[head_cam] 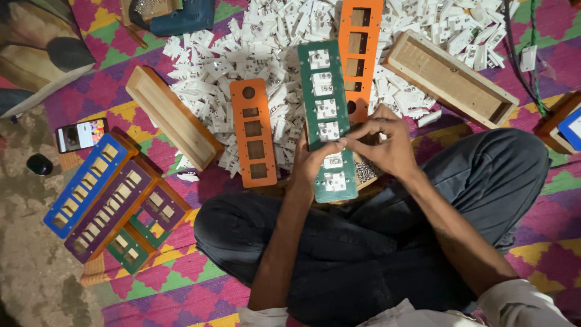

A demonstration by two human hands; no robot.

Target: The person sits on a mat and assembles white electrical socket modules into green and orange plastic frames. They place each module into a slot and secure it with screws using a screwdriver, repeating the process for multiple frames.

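Seated person's left hand (316,162) and right hand (387,144) both pinch a green switch plate (325,109) – an orange plate (254,132) just left, white sockets (266,54) heaped behind

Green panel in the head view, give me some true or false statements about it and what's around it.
1. Both hands, left hand and right hand, touch the green panel. True.
2. The green panel has white sockets fitted in it. True.
3. The orange panel beside it is full of sockets. False: its cutouts are open.
4. The phone lies on the person's lap. False: it lies on the mat, beside the blue panel.
5. A heap of white parts lies beyond the panels. True.
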